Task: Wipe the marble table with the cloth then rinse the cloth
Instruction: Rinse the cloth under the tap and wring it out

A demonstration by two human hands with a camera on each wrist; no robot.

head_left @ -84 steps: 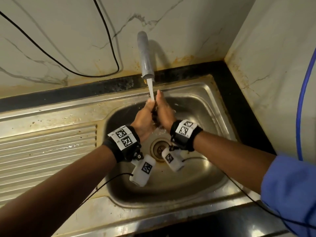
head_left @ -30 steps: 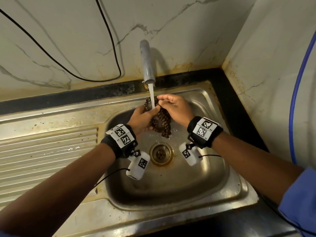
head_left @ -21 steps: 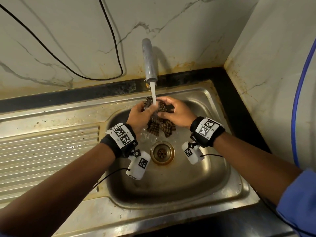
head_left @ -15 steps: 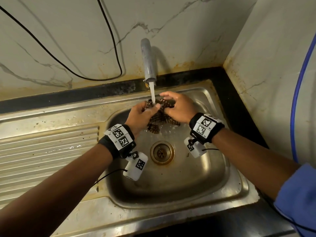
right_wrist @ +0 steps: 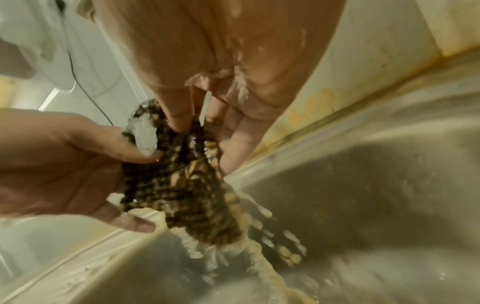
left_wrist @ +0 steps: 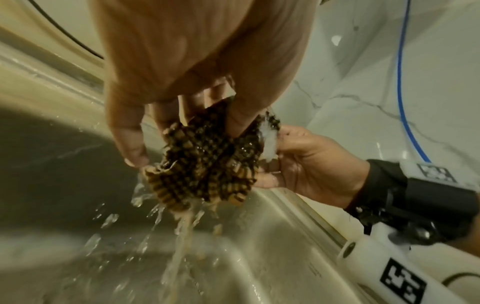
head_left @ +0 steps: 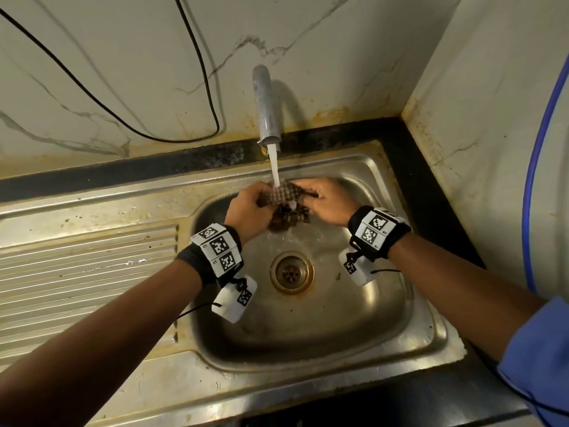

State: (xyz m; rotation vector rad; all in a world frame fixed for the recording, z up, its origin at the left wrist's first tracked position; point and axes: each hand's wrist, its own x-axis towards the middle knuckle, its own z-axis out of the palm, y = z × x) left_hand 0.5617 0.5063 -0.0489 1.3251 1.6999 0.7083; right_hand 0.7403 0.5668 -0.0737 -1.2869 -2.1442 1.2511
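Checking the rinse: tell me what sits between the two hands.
In the head view, the checked cloth spans between the left hand and right hand, with the tap's water stream landing on it.

**Colours and patterns at the sink**

Cloth (head_left: 284,204): dark brown and tan check. Sink (head_left: 323,318): dull steel, rust stains. Wall (head_left: 323,41): white marble, grey veins. Cable (head_left: 197,57), 11 o'clock: black. Hose (head_left: 537,143), 3 o'clock: blue. Wristbands (head_left: 220,251): black, with black-and-white square markers.
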